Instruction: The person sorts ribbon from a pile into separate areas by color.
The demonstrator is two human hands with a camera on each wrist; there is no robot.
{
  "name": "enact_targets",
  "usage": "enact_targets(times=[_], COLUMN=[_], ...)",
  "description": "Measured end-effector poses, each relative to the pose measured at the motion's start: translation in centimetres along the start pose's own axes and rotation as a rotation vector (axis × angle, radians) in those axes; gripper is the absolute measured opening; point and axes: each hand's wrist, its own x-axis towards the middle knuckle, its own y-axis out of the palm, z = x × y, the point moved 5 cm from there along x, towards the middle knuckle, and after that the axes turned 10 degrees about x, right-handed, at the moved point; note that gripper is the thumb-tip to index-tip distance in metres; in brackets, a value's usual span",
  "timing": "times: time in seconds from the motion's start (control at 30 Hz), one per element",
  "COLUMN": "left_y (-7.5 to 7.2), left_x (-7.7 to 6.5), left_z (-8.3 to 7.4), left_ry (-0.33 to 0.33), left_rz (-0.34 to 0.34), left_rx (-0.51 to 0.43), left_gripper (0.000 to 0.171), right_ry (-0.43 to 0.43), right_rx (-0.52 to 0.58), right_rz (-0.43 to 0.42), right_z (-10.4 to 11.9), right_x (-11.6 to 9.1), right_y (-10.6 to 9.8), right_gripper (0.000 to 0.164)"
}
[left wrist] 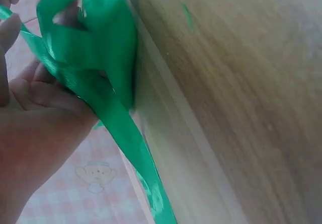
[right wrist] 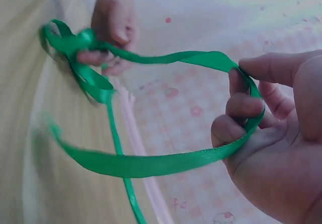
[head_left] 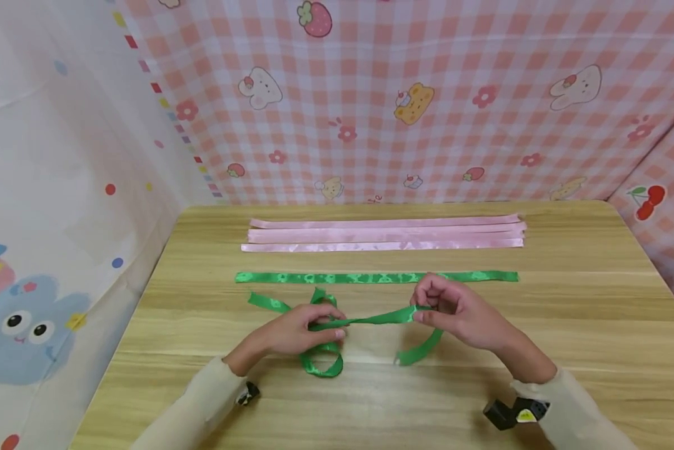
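A loose green ribbon [head_left: 383,317] stretches, partly twisted, between the two hands. My left hand [head_left: 297,329] holds it among loosely curled fingers, thumb apart from the fingertips; loops of the ribbon [left wrist: 108,48] bunch beside that hand in the left wrist view. My right hand [head_left: 462,310] pinches the ribbon between thumb and index finger, and its free end curves down over the table. In the right wrist view, the ribbon [right wrist: 151,166] passes across the other curled fingers. Just beyond the hands, a second green ribbon [head_left: 337,278] lies flat and straight.
Several pink ribbons [head_left: 382,235] lie side by side toward the back of the wooden table [head_left: 584,300]. A pink checked cloth [head_left: 371,112] hangs behind the table, and a white patterned cloth [head_left: 78,156] hangs at the left. Small black devices sit at both wrists.
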Motion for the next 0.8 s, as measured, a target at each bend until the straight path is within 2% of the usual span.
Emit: enact_targets(times=[0.17,0.27,0.37,0.47,0.57,0.8], left_y=[-0.3,-0.5,-0.5,-0.4,-0.2,-1.0], left_x=[-0.6,-1.2,-1.8,-2.4,-2.9,-3.7], left_z=[0.0,0.3,0.9,1.6,2.1,2.0], left_ry=[0.044,0.049,0.011,-0.038,-0.06,-0.081], left_rz=[0.005,0.0,0.013,0.045,0.074,0.045], left_rx=[-0.151,-0.229,-0.242,-0.209,-0.197,-0.269], left_gripper=[0.026,0.026,0.027,0.025,0.024,0.024], right_ry=[-0.003,-0.017,-0.023,-0.02,-0.013,-0.004], right_rx=[0.018,0.048,0.066,0.076,0.074,0.037], right_rz=[-0.085,-0.103,-0.107,-0.103,-0.103,-0.117], right_z=[0.7,1.1,1.4,1.5,1.4,1.2], right_x=[-0.6,-1.1,-1.7,-2.2,-2.7,-3.4], right_y=[-1.7,-2.6,-3.4,-4.0,-4.4,-5.2], right_gripper=[0.014,0.012,0.013,0.013,0.012,0.009])
